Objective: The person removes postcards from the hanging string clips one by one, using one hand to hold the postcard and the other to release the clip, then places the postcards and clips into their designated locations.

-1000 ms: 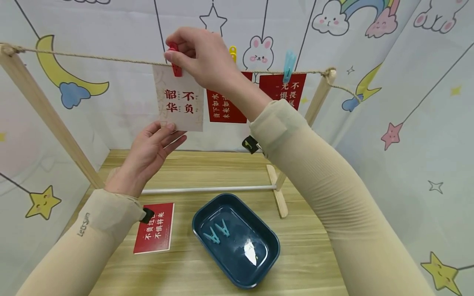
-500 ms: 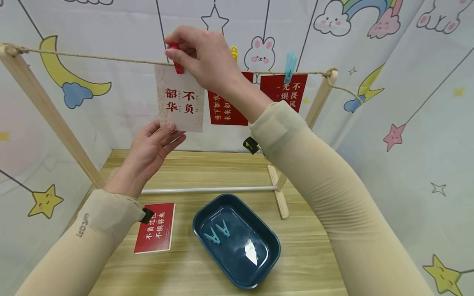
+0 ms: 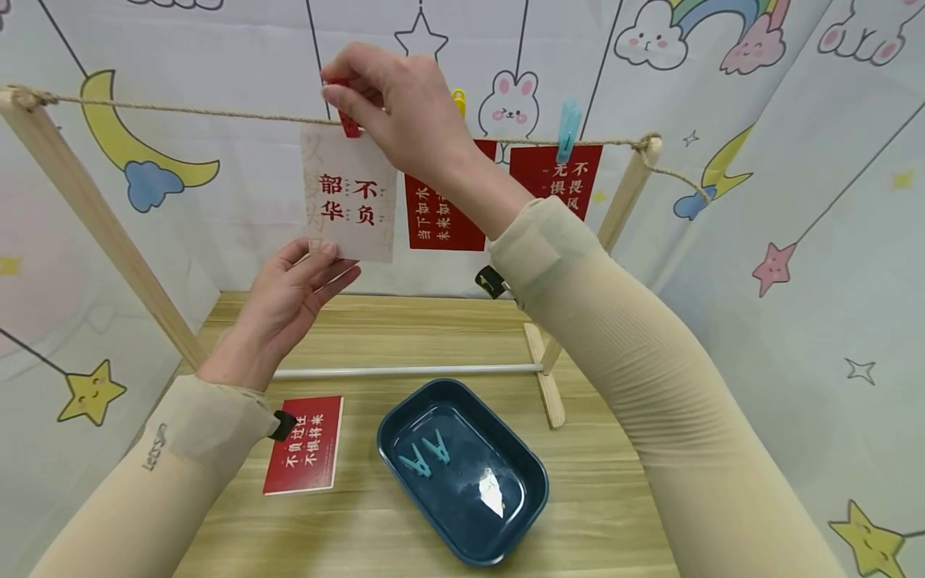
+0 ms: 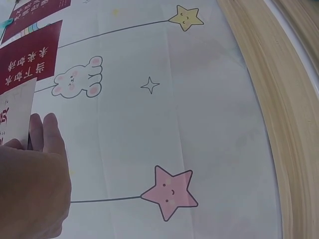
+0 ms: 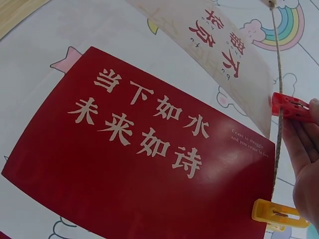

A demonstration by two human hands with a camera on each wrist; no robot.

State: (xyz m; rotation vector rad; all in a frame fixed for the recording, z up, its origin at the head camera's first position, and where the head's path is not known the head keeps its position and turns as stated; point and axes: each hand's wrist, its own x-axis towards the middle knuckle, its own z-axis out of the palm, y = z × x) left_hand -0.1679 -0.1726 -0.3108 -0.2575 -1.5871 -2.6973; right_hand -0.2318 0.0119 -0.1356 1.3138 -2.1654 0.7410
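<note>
At the twine line, my right hand pinches a red clothespin between thumb and fingers. The clothespin sits at the top edge of a white card with red characters, right where the twine passes. My left hand holds that card by its lower left corner, thumb in front and fingers behind. In the right wrist view the red clothespin overlaps the twine beside the white card. My left hand also shows at the card's edge in the left wrist view.
A red card hangs from a yellow clothespin, another red card from a light blue one. Wooden posts hold the twine. Below are a navy tray with blue clothespins and a red card.
The red clothespin and my right hand have risen slightly against the white card. The card's lower edge, with my left hand, has dropped a little. The head view has shifted slightly.
</note>
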